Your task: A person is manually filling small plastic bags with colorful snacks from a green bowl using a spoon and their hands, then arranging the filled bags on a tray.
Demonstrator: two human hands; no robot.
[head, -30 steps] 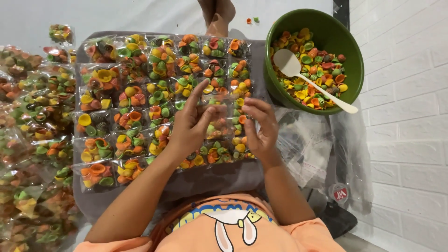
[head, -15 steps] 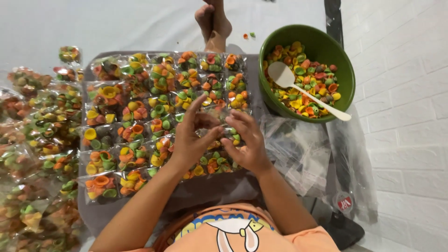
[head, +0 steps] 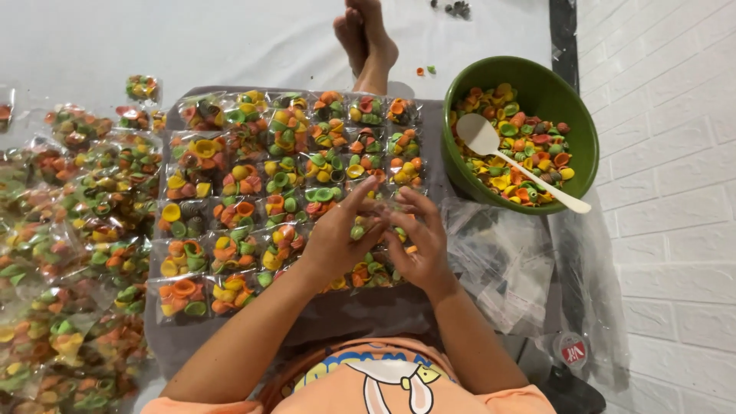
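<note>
Item: small clear packet (head: 373,228) of coloured shell-shaped crackers, held at picture centre between both hands, just above the rows of filled packets (head: 284,192).

Left hand (head: 333,238): at 9 o'clock of the small packet; fingers curled, thumb and forefinger pinched on the packet's upper edge.

Right hand (head: 420,244): at 3 o'clock of the small packet; fingers bent inward, tips closed on the packet's right edge; one orange piece shows by the fingers.

Filled packets: laid side by side in rows on a grey board (head: 360,310), orange, yellow, green and dark pieces in each; the rows run from 9 o'clock to 12 o'clock of the hands.

Loose heap of packets (head: 69,245): at 9 o'clock, well apart from the hands, spilling past the board's left edge onto the white floor (head: 192,38).

Green bowl (head: 537,77): at 2 o'clock of the hands, touching the board's right edge, about half full of loose crackers (head: 529,165) in mixed colours.

White spoon (head: 514,161): lying in the bowl, scoop at the left, handle over the rim toward 4 o'clock.

Empty clear bags (head: 498,253): crumpled pile at 3 o'clock, just beside the right hand.

Bare feet (head: 368,38): at 12 o'clock, beyond the board.

White brick wall (head: 667,215): along the right
</note>
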